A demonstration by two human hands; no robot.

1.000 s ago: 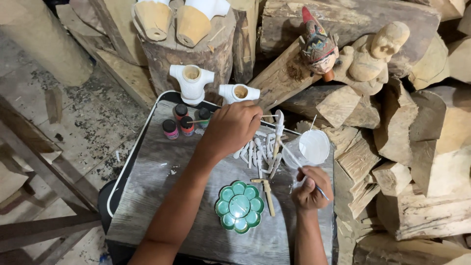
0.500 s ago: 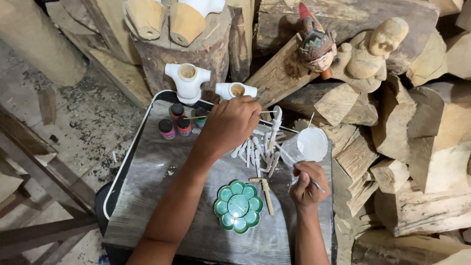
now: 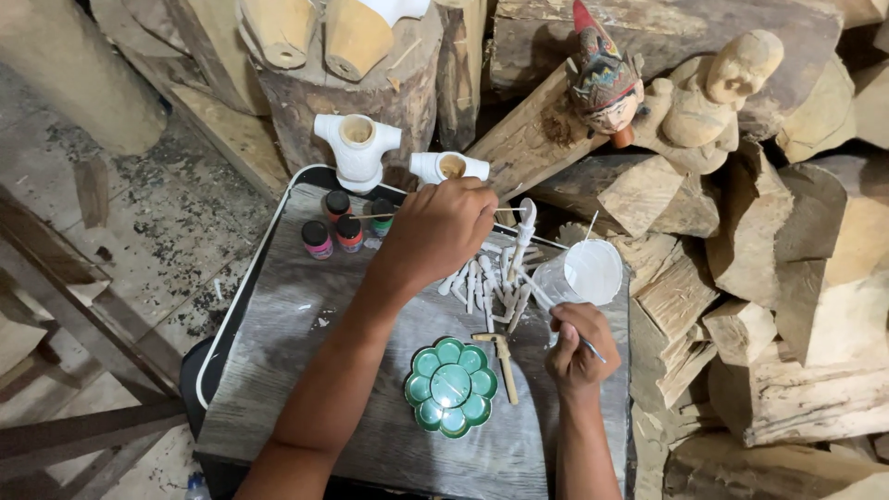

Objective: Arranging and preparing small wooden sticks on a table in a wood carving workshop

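Left hand (image 3: pixel 440 231) reaches over the grey weathered wooden table (image 3: pixel 306 370), fingers curled shut; what it grips is hidden under the knuckles. Right hand (image 3: pixel 574 347) closed on a thin white-handled brush (image 3: pixel 565 324), near the clear plastic cup of white paint (image 3: pixel 588 273). Pile of small white-painted wooden sticks (image 3: pixel 491 278) lies between both hands, so those look coated. Two white-painted carved torso pieces (image 3: pixel 356 148) at the table's far edge also look done. Green flower-shaped palette (image 3: pixel 452 386) and small paint bottles (image 3: pixel 344 227) sit unused; bare wooden figure (image 3: pixel 713 93) unpainted.
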